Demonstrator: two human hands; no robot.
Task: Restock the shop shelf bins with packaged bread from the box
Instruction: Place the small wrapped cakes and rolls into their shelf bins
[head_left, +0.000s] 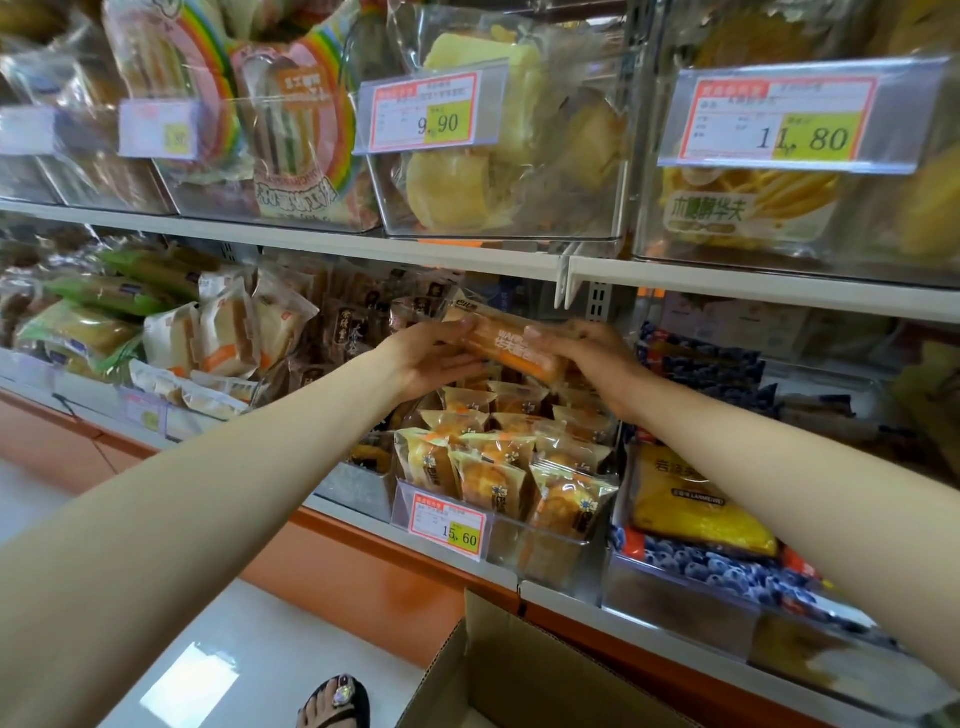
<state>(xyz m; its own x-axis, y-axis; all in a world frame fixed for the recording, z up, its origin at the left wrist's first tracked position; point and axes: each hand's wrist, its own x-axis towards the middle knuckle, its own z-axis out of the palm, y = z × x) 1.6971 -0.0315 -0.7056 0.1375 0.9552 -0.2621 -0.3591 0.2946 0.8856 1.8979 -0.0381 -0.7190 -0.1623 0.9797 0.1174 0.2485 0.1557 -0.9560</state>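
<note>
Both your hands are up at the lower shelf, clamped on one pack of bread (511, 345). It is a long orange wrapper with white lettering, tilted down to the right. Your left hand (431, 358) grips its left end, thumb on top and fingers underneath. Your right hand (592, 358) is curled over its right end. The hands are close together, with only the middle of the wrapper showing between them.

The pack hangs in the air just above the back of a clear bin (540, 553). That bin is crowded with small upright bread packs (488, 470) in clear and gold wrappers. A price tag (449, 525) reading 15.60 is clipped to the bin's front.

Left of the bin stand dark brown packs (353, 322). Further left are white and orange ones (228, 332), then green ones (104, 306). Right of the bin lies a yellow pack (691, 504) on top of blueberry-printed packs (706, 569).

On the shelf above, clear bins hold pale yellow bread (457, 182) behind a 9.90 tag (426, 111). Further right sits an 11.80 tag (779, 122).

Below your arms the open cardboard box (519, 670) sits against the orange shelf base (363, 561). Your sandalled foot (335, 701) is beside it on the pale floor (208, 649).
</note>
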